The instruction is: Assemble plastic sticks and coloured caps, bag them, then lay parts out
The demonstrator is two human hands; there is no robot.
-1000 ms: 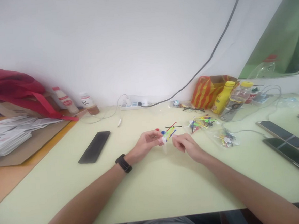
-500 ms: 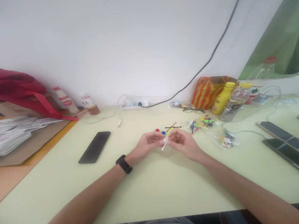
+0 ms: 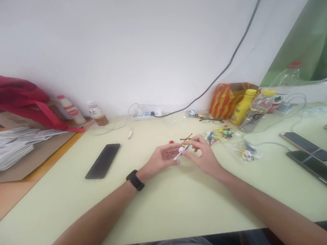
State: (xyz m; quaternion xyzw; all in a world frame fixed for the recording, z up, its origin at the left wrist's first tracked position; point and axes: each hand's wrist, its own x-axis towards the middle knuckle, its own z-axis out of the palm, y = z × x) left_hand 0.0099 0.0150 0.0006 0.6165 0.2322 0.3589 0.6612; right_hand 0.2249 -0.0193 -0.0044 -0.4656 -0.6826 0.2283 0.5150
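Both my hands meet over the middle of the pale green table [image 3: 169, 208]. My left hand [image 3: 162, 158], with a black watch on its wrist, is half curled and pinches a small bundle of coloured plastic sticks [image 3: 184, 149] with a white round end. My right hand [image 3: 201, 154] touches the same bundle from the right, its fingertips pinched on the sticks. A red cap [image 3: 171, 141] and a few loose sticks [image 3: 187, 138] lie on the table just behind the hands.
A black phone [image 3: 102, 160] lies to the left. Clear bags of coloured sticks [image 3: 220, 134] sit to the right, with bottles [image 3: 243, 107], glasses [image 3: 211, 120] and an orange bag behind. Two dark devices [image 3: 312, 153] lie far right. A red bag [image 3: 13, 99] and white packets [image 3: 8, 148] are at the left.
My right hand has moved left from the table to join the left hand at the bundle. The sticks have been turned, and a white round end now shows.
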